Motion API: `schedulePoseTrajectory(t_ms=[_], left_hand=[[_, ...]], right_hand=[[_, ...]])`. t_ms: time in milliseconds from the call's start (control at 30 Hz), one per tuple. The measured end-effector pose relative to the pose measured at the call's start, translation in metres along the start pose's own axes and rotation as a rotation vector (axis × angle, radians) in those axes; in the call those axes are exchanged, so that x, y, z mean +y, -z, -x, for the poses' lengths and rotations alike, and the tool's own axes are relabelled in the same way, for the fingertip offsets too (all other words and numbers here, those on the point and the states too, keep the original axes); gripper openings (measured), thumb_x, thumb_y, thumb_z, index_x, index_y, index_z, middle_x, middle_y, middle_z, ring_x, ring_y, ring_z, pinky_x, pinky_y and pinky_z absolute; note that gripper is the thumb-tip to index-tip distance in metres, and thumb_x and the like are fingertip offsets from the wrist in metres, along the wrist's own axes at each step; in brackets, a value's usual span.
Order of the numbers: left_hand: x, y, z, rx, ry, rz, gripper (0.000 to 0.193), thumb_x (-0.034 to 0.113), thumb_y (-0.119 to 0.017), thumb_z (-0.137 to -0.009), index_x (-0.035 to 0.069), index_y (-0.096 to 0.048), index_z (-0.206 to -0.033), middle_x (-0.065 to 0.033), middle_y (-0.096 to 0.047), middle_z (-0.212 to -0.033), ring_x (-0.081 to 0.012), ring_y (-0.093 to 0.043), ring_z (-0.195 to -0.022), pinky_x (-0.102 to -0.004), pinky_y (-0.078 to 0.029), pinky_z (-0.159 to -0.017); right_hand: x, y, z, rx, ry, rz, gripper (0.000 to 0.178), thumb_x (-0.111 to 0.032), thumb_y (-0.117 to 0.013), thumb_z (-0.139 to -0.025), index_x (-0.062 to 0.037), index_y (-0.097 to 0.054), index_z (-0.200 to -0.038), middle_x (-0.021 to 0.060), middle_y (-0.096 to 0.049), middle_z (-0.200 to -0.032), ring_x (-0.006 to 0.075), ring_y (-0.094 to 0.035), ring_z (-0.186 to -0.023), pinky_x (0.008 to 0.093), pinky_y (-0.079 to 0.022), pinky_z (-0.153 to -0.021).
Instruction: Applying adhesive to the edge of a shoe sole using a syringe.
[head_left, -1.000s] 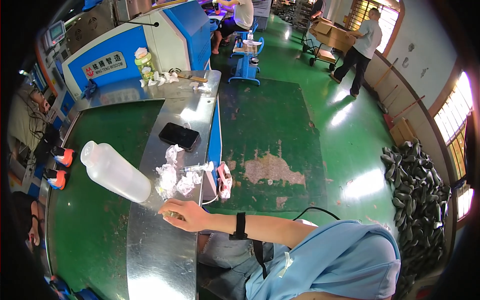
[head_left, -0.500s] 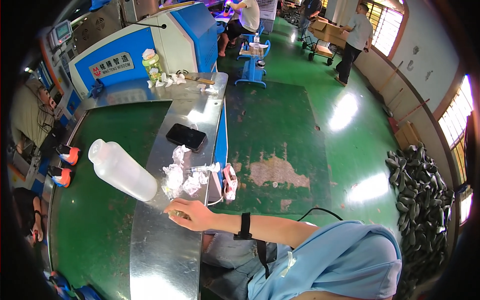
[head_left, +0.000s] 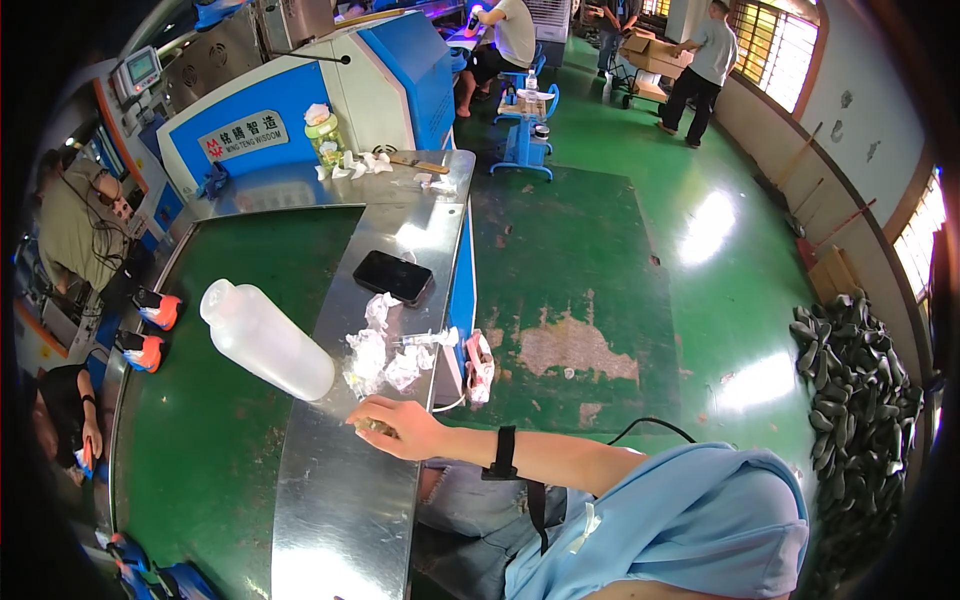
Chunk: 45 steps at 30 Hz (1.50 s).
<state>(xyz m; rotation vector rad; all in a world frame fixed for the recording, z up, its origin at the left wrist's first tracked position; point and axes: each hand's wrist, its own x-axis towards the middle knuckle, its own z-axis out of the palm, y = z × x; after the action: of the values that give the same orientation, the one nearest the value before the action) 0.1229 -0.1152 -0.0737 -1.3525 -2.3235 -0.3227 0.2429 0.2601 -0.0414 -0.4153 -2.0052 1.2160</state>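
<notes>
My right hand point(head_left: 398, 428) is at the metal table's edge, its fingers curled round a small brownish-yellow wad point(head_left: 377, 427). Most of that wad is hidden by the fingers, so its exact kind cannot be told. Just beyond the hand, a large translucent white plastic bottle point(head_left: 270, 340) appears tilted. Crumpled white tissues point(head_left: 367, 352) lie beside it on the metal tabletop point(head_left: 345, 500), along with a clear slim tube point(head_left: 425, 339) and a black phone point(head_left: 393, 277). My left hand is out of view.
A green conveyor belt point(head_left: 230, 430) runs past the metal top, bearing orange-and-black shoes point(head_left: 142, 350). A blue-and-white machine point(head_left: 290, 110) stands at the far end, near a green tub point(head_left: 323, 135). Dark shoe-shaped pieces point(head_left: 860, 400) are heaped on the right. Other people work nearby.
The whole view has shifted, so the table and my hand sit slightly farther right. My right hand keeps its hold on the wad. At the left, a co-worker's hand now shows an orange-and-blue piece.
</notes>
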Motion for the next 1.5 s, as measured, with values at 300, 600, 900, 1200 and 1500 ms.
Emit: schedulePoseTrajectory(t_ms=[300,600,900,1200,1500], left_hand=[[-0.006,-0.004,0.005,0.067,-0.173,-0.068,0.033,0.020,-0.056,-0.083,0.015,-0.048,-0.114,-0.0200,-0.052,-0.116,-0.0466,-0.051,-0.104,-0.0580,-0.043,-0.081],[0.036,0.039,-0.023,-0.253,0.250,-0.007,0.049,0.037,-0.056,-0.081,0.006,-0.053,-0.118,-0.0240,-0.046,-0.125,-0.0386,-0.040,-0.119,-0.0473,-0.032,-0.098],[0.039,0.040,-0.018,-0.205,0.313,0.025,0.045,0.032,-0.060,-0.080,0.007,-0.054,-0.117,-0.0190,-0.047,-0.126,-0.0350,-0.040,-0.120,-0.0434,-0.032,-0.099],[0.043,0.022,-0.019,-0.152,0.362,0.119,0.044,0.028,-0.058,-0.079,0.007,-0.053,-0.118,-0.0196,-0.043,-0.130,-0.0362,-0.037,-0.122,-0.0458,-0.029,-0.100],[0.037,0.034,-0.015,-0.204,0.341,0.103,0.046,0.031,-0.060,-0.081,0.007,-0.052,-0.119,-0.0244,-0.042,-0.128,-0.0409,-0.042,-0.115,-0.0462,-0.035,-0.095]], right_hand=[[0.005,-0.002,0.003,-0.009,0.000,-0.005,0.023,-0.023,-0.051,-0.088,-0.0118,-0.053,-0.107,0.0048,-0.054,-0.098,0.0190,-0.065,-0.071,0.0290,-0.050,-0.063],[0.008,-0.006,-0.001,0.185,-0.221,-0.199,0.021,-0.028,-0.052,-0.088,-0.0107,-0.059,-0.098,0.0075,-0.060,-0.073,0.0177,-0.059,-0.061,0.0298,-0.046,-0.060],[0.012,-0.008,0.001,0.176,-0.119,-0.195,0.020,-0.025,-0.052,-0.088,-0.0084,-0.060,-0.095,0.0068,-0.061,-0.080,0.0188,-0.060,-0.065,0.0294,-0.046,-0.061],[0.021,0.003,0.005,0.204,-0.054,-0.116,0.019,-0.022,-0.051,-0.087,-0.0076,-0.059,-0.096,0.0076,-0.061,-0.085,0.0213,-0.060,-0.068,0.0298,-0.047,-0.063],[0.008,0.000,0.008,0.181,-0.088,-0.073,0.018,-0.024,-0.050,-0.087,-0.0106,-0.059,-0.096,0.0080,-0.061,-0.088,0.0243,-0.061,-0.072,0.0321,-0.047,-0.064]])
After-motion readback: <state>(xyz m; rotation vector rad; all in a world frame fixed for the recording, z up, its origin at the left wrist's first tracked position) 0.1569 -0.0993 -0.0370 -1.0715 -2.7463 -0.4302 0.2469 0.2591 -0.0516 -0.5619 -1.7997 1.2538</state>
